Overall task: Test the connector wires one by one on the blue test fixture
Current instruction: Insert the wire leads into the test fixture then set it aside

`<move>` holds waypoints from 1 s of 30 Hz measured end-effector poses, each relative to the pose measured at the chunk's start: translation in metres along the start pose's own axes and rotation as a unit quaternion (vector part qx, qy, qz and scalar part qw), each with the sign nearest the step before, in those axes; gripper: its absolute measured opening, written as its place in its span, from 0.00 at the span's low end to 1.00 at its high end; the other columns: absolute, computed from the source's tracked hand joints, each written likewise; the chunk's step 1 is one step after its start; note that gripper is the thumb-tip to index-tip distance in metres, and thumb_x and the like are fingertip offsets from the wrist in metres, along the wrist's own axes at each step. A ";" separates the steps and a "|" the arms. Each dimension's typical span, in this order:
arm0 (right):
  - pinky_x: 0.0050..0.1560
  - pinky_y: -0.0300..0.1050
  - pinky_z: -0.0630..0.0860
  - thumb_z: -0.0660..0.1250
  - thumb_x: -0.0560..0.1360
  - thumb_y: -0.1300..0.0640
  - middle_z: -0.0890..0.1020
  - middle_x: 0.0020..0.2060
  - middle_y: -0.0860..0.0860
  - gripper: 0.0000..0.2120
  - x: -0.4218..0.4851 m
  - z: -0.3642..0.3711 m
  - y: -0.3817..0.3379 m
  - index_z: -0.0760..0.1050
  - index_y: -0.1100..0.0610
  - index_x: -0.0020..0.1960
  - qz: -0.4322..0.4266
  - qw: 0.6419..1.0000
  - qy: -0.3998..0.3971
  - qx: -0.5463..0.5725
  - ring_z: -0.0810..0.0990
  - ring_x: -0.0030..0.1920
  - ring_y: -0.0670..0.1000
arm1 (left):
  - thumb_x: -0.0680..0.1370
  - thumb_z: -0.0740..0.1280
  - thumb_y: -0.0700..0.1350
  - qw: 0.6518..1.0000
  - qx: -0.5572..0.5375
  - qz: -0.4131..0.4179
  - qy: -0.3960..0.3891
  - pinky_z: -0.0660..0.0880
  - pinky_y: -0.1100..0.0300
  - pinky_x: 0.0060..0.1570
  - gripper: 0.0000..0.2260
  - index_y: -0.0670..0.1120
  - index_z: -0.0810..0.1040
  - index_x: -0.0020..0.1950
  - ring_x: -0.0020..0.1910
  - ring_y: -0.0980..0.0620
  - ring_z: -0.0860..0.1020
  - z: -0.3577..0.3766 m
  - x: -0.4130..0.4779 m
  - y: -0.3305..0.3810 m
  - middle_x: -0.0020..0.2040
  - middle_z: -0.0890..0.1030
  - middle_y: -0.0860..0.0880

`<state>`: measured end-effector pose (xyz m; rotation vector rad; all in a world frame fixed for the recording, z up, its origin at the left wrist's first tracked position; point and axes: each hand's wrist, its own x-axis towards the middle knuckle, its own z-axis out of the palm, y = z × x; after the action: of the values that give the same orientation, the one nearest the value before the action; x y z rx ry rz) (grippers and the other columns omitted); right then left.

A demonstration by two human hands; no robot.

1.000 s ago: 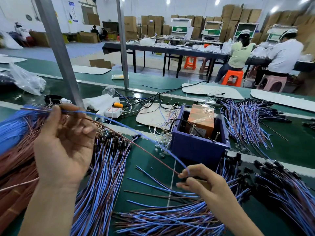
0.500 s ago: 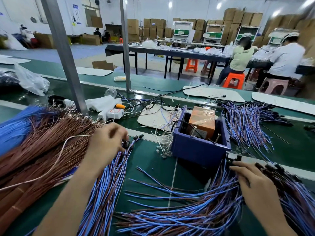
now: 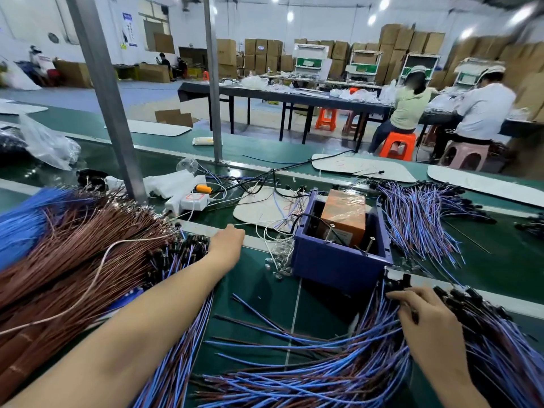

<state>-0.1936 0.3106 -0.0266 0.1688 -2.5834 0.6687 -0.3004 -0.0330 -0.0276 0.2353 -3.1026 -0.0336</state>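
The blue test fixture (image 3: 338, 266), an open blue box with an orange block (image 3: 344, 216) inside, stands mid-belt. My left hand (image 3: 226, 242) reaches forward past the black connector ends of the left pile of blue-brown wires (image 3: 176, 334), by the belt's white strip. Its fingers are hidden behind the hand. My right hand (image 3: 424, 316) lies on the right pile of connector wires (image 3: 368, 363), just right of the fixture's near corner, with fingers curled into the strands near their black connectors (image 3: 397, 282). Another pile of wires (image 3: 418, 219) lies beyond the fixture on the right.
Bundles of brown wire (image 3: 73, 260) and blue wire (image 3: 23, 219) fill the left. Two metal posts (image 3: 109, 113) rise from the belt. A white power strip (image 3: 191, 201) and loose cables lie behind the fixture. A plastic bag (image 3: 50, 145) sits far left. People work at tables behind.
A second ago both hands held one wire stretched between them. It has been let go. My left hand moved forward and right past the connector ends; my right hand went to the right pile.
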 end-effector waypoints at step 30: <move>0.21 0.35 0.58 0.52 0.83 0.49 0.62 0.24 0.46 0.18 0.039 -0.043 -0.104 0.78 0.56 0.50 0.241 0.636 0.092 0.728 0.58 0.22 0.45 | 0.69 0.66 0.27 0.905 -0.079 0.411 0.080 0.67 0.65 0.61 0.26 0.47 0.75 0.63 0.64 0.53 0.66 -0.015 -0.156 -0.006 0.62 0.74 0.49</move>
<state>-0.1868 0.2407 0.0694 -0.1207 -1.2022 2.6147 -0.1453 -0.0160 -0.0170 -1.0073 -2.7455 -0.2239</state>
